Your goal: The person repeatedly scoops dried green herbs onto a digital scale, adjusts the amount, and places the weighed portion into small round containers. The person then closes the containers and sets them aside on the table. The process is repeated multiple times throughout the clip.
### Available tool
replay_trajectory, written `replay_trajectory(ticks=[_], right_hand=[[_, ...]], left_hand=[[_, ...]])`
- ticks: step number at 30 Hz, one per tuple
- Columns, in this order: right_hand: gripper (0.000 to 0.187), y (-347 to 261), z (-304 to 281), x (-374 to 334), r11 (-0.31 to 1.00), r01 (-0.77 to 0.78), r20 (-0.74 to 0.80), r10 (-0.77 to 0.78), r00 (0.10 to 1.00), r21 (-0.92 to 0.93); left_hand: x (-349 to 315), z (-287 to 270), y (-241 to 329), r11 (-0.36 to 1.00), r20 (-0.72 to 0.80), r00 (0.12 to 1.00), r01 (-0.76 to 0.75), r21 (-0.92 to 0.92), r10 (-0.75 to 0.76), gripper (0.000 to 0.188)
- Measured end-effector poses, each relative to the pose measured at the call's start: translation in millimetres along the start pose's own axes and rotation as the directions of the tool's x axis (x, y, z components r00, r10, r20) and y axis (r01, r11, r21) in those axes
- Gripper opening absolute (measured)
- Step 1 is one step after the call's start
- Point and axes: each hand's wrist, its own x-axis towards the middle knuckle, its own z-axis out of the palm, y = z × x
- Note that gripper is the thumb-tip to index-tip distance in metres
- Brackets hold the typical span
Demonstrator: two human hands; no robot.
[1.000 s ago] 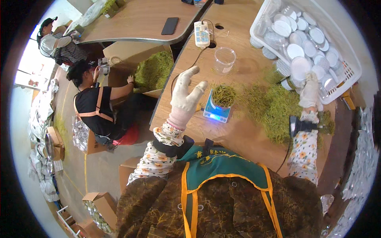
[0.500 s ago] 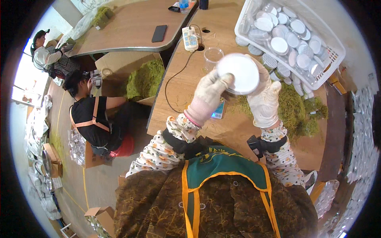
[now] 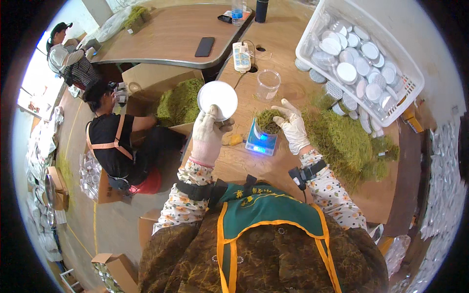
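Note:
My left hand (image 3: 207,136), in a white glove with a pink cuff, pinches a round white lid (image 3: 218,97) and holds it up left of the scale. My gloved right hand (image 3: 294,129) is open beside a clear tub (image 3: 267,130) packed with green, stringy dried plant. Its thumb reaches the strands at the tub's rim; whether it presses on them I cannot tell. Under the tub, a small digital scale (image 3: 260,146) glows blue. Farther back stands another clear tub (image 3: 268,85) with nothing visible inside.
A loose heap of the dried plant (image 3: 337,141) spreads on the right. Behind it, a white plastic basket (image 3: 408,87) holds many round lids. A power strip (image 3: 242,57) lies at the back left with its cable. On the left, a co-worker (image 3: 110,139) sits by a cardboard box (image 3: 139,73).
The white lid has gone from between both hands to the left, now in my left hand alone. My right hand has come down beside the filled tub, which now shows on the scale.

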Motion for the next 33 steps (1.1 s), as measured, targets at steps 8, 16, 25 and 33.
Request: replay_trajectory(ticks=[8,16,25,33], right_hand=[[0.028,-11,11,-2,0.819,0.026,-0.114,0.049,0.992,0.574],[0.031,-45,-2,0,0.766,0.112,-0.233,0.050,0.971,0.633],[0.045,1,-105,-14,0.908,-0.061,-0.106,0.018,0.994,-0.415],[0.125,-146,-43,-16,0.547,0.099,0.020,-0.208,0.978,0.831]], left_hand=[[2,-20,-26,0.991,-0.099,0.988,0.112,-0.079,-0.119,0.040],[0,-19,-37,0.989,-0.037,0.991,0.126,-0.077,-0.129,0.038],[-4,-10,-18,0.997,-0.014,0.997,0.081,-0.006,-0.081,0.037],[-9,88,4,0.953,0.563,0.770,0.218,0.210,-0.300,0.035]])
